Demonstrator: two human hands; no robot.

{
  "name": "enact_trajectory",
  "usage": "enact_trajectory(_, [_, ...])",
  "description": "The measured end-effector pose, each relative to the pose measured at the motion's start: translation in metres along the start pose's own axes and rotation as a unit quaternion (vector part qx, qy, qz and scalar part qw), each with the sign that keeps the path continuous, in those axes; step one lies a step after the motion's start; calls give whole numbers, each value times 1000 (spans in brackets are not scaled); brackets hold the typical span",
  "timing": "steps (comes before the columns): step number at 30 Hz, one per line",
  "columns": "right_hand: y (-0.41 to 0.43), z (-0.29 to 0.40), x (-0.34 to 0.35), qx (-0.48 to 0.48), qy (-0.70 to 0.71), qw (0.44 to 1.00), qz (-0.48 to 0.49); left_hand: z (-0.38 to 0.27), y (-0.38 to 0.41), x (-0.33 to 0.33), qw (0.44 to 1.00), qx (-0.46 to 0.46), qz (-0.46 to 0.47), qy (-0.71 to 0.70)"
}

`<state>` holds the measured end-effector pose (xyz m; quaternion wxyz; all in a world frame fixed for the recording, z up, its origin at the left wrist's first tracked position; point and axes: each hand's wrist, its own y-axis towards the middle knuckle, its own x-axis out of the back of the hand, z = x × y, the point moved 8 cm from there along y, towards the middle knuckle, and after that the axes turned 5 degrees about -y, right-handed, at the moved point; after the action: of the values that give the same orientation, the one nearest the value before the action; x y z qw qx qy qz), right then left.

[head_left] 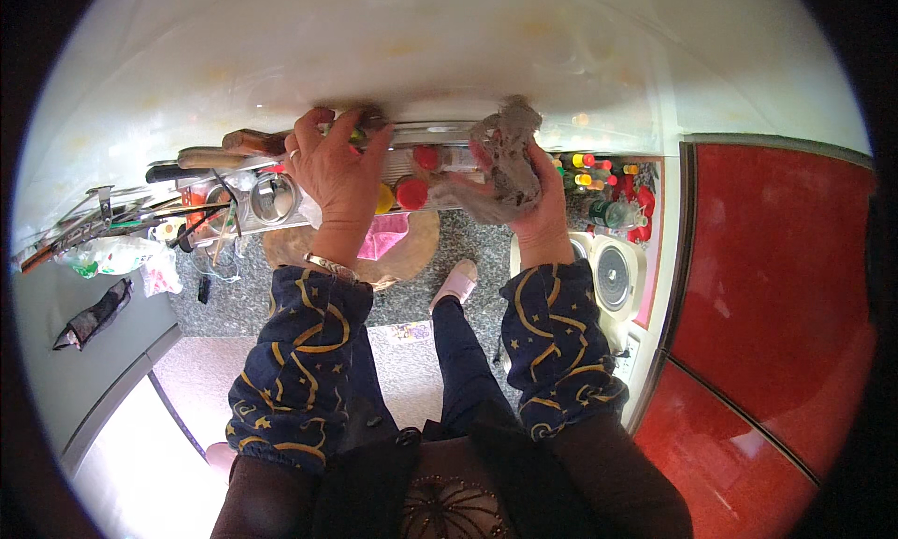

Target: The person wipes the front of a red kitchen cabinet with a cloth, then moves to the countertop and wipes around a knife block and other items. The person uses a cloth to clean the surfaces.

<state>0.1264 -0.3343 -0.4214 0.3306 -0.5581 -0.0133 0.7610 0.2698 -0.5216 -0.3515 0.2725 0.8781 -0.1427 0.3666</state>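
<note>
My right hand holds a crumpled grey-brown cloth at the right part of a metal wall shelf. At the shelf's left part, my left hand has its fingers curled over a small dark and green item, mostly hidden; I cannot tell whether it is gripped. Between my hands stand jars with a red lid, a smaller red lid and a yellow lid. Left of my left hand are wooden handles and a round metal container.
Below the shelf are a round wooden board and a pink cloth on a speckled counter. Several bottles and a white appliance stand at right. Utensils and plastic bags hang at left.
</note>
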Motion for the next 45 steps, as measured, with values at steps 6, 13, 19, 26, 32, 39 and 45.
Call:
enact_trajectory(6, [-14, -8, -12, -23, 72, 996, 40, -24, -7, -8, 999, -39, -21, -18])
enact_trajectory(13, [-36, 8, 15, -34, 32, 998, 38, -63, -11, -49, 991, -68, 62, -102])
enact_trajectory(19, [-62, 20, 32, -7, -56, 996, -69, -99, -22, -78, 986, -53, 103, -121])
enact_trajectory(26, [-69, 19, 28, -20, -105, 991, -80, -105, -23, -81, 974, -41, 109, -194])
enact_trajectory(32, [-64, 20, -2, 25, -266, 951, -155, -10, -19, -5, 997, 11, -71, -21])
enact_trajectory(39, [-13, -19, -48, 97, -635, 764, -66, 43, 0, -6, 990, 119, 63, 46])
enact_trajectory(45, [44, -42, -85, 206, -814, 540, -64, 62, 0, 6, 994, 107, 20, 23])
